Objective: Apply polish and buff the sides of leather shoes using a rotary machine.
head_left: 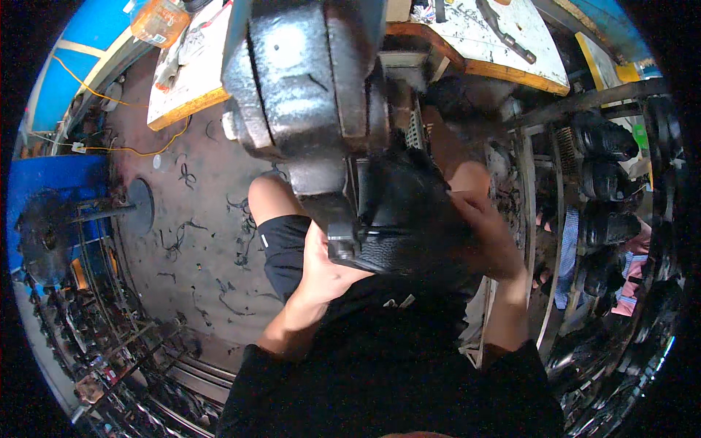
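Note:
A dark metal machine head (299,95), worn shiny in places, fills the upper middle of the view. Its narrow lower arm (340,237) comes down against a black leather shoe (405,193) with a grained surface. My left hand (328,266) grips the shoe's near left side, close to the machine's arm, and its fingertips are partly hidden. On the shoe's right side my right hand (489,233) is closed around the edge, slightly blurred and in shadow. The shoe's lower part merges with my black shirt.
White worktables with wooden edges (188,108) flank the machine; an orange jar (158,22) stands at the left. Racks of black shoes (610,182) line the right side. Black scraps (175,237) litter the floor. A yellow cord (150,152) and a round-based stand (141,206) are at left.

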`<state>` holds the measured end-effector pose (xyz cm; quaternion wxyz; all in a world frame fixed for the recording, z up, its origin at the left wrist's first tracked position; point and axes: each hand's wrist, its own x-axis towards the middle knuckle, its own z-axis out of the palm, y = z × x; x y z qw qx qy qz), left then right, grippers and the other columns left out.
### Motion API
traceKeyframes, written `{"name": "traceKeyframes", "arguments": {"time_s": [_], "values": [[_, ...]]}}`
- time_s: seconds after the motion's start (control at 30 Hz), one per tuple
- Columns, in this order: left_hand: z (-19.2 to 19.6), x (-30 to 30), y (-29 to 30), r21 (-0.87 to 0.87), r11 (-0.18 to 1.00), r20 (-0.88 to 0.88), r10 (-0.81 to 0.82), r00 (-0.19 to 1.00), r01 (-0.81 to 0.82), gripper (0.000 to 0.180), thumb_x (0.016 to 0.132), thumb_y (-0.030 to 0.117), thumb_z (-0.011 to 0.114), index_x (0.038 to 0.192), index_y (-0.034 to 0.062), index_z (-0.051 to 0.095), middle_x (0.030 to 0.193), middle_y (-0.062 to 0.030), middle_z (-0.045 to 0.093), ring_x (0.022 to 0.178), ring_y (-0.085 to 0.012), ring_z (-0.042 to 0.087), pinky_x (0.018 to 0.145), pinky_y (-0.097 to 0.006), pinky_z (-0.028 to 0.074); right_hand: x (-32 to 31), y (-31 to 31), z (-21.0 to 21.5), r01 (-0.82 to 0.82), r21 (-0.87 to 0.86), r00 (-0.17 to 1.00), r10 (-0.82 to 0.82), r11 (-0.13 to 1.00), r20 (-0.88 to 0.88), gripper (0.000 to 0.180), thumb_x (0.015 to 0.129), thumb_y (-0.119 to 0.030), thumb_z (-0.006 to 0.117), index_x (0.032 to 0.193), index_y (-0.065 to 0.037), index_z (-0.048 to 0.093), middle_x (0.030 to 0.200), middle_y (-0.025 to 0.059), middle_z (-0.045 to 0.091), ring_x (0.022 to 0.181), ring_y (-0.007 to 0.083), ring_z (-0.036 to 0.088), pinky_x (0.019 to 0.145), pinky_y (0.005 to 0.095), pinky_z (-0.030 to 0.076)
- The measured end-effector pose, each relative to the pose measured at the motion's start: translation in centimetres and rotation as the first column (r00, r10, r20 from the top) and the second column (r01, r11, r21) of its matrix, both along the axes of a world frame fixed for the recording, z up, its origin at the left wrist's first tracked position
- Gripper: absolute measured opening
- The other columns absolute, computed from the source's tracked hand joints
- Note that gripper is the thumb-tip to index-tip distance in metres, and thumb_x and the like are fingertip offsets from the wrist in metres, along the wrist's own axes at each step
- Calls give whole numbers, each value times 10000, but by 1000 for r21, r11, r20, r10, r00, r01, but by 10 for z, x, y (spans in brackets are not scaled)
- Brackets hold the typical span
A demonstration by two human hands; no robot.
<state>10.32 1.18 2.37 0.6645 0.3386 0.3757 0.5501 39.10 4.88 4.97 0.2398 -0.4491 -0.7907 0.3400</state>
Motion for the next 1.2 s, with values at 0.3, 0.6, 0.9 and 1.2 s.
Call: {"name": "traceKeyframes", "arguments": {"time_s": [0.3,0.6,0.9,1.2], "values": [[-19,4,-8,-50,999,126,25,992,-19,897,692,-65,914,1429,45,415,1317,-79,581,1174,-204,623,1008,-399,542,7,21,63,-62,71,966,42,996,254,767,748,-13,730,1480,-165,561,1272,153,619,1174,345,601,1025,412,486],[26,15,8,-49,998,-32,-43,999,41,944,726,-151,822,1519,41,348,1321,-59,560,1136,-153,597,977,-331,515,17,35,67,-81,24,960,72,996,270,853,691,57,717,1506,-85,509,1404,169,554,1295,368,527,1116,418,407],[34,9,14,54,994,-172,-86,981,96,836,726,-135,842,1435,34,432,1290,-46,599,1142,-138,612,984,-319,514,12,26,33,-75,125,996,69,989,52,784,719,89,703,1459,-128,563,1140,119,569,1079,326,548,1013,413,446],[36,7,14,-61,995,-248,-92,964,79,811,720,-98,873,1405,47,463,1262,-32,612,1119,-134,617,967,-318,511,14,27,28,-88,46,989,82,995,122,869,679,174,663,1495,-76,505,1435,186,533,1375,372,499,1146,415,383]]}}
